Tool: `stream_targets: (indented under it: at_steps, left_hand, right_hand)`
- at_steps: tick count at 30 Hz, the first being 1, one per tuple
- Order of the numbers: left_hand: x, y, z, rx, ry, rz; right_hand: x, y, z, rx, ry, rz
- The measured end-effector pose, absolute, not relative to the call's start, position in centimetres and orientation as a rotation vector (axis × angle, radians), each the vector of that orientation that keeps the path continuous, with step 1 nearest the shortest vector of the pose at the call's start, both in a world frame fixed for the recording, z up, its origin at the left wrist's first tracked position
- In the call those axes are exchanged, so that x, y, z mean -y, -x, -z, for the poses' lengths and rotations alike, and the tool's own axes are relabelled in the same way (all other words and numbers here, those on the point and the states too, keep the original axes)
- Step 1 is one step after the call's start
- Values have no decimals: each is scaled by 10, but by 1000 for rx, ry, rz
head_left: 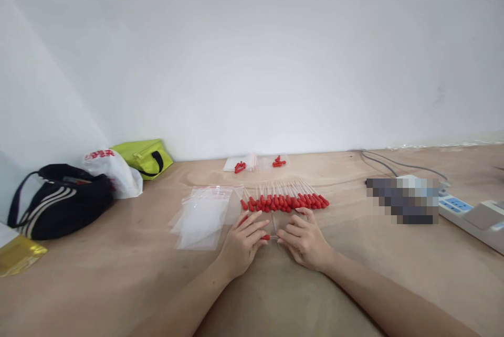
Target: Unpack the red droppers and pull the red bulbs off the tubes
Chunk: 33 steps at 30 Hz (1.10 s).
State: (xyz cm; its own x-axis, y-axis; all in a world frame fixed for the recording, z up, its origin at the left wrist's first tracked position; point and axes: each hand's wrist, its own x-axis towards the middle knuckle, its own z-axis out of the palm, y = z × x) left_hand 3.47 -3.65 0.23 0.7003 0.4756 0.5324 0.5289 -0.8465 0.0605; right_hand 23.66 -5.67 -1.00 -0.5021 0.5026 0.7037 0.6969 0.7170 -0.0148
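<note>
Between my two hands lies a dropper with a red bulb [265,237] and a thin clear tube, held crosswise. My left hand [244,245] has its fingers closed on the bulb end. The fingertips of my right hand [305,240] pinch the tube end. Another bit of red shows behind my left fingers, partly hidden. Just beyond the hands, a row of similar droppers [283,201] lies side by side, red bulbs toward me and clear tubes pointing away. Left of them is a fanned stack of clear zip bags [202,219].
Two small bags with red-bulbed pieces [240,167] [279,161] lie near the wall. At left are a black bag [65,203], a white plastic bag [114,174], a lime-green bag [145,157] and a gold packet [21,255]. A power strip [454,204] with cables sits right, beside a blurred-out object.
</note>
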Motion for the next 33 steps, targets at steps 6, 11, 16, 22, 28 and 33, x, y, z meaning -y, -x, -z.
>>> stream_targets:
  at_steps: [6,11,16,22,28,33]
  left_hand:
    - [40,-33,-4,791,2744,871]
    - [42,-33,-3,740,2692,920]
    - [42,-34,0,714,2675,1009]
    - [43,-34,-2,702,2689,1016]
    - [42,-34,-1,671,2683,1027]
    - [43,-34,-3,671,2659,1012]
  right_hand:
    - [60,-238,9,2201,906,402]
    - [61,-239,9,2152,841,448]
    - [60,-240,11,2139,816,456]
    - [61,-240,9,2153,826,444]
    - [61,-240,11,2150,830,428]
    - [61,-240,11,2154,829,395]
